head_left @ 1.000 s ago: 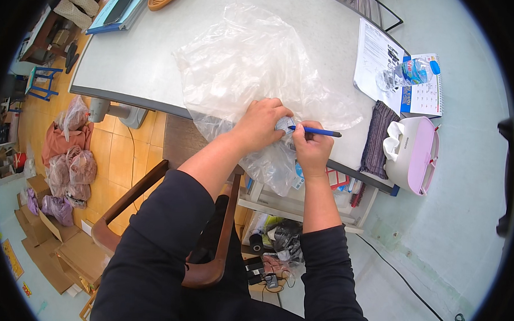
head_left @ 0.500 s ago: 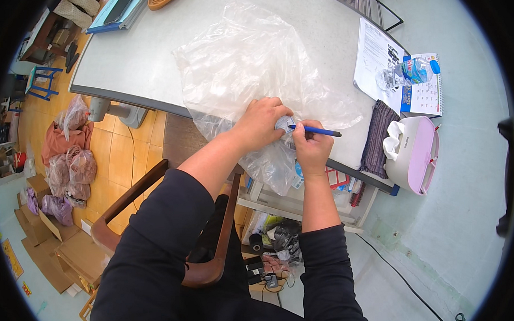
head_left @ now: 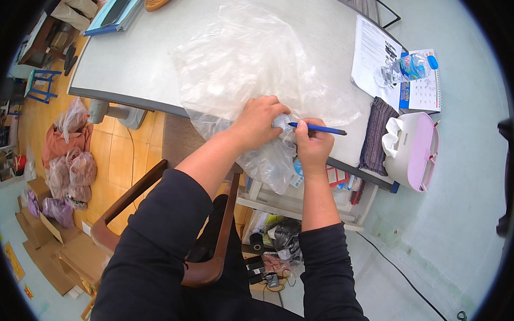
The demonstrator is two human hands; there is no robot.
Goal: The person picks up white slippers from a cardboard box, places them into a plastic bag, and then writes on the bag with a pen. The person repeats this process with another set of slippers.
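A large clear plastic bag (head_left: 243, 61) lies crumpled over the table's near edge, its lower part hanging above an open drawer. My left hand (head_left: 261, 120) has its fingers bent together, gripping and pressing the bag beside a small pale label or paper (head_left: 282, 123). Whether that piece is stuck to the bag or lies on it, I cannot tell. A blue pen (head_left: 326, 129) is pinched in my right hand (head_left: 314, 148), its tip at the label and its back end pointing right. The fingertips of my left hand are partly hidden.
On the table (head_left: 136, 60) to the right are papers (head_left: 371, 54), a water bottle (head_left: 413, 68), a desk calendar (head_left: 423, 94), a knitted cloth (head_left: 378, 133) and a tissue box (head_left: 407, 154). The open drawer (head_left: 295, 207) and a wooden chair arm (head_left: 223, 238) lie close below.
The pen has shifted slightly, its back end a little farther right while its tip stays at the label. My left hand holds nearly the same place; the whole view has moved slightly.
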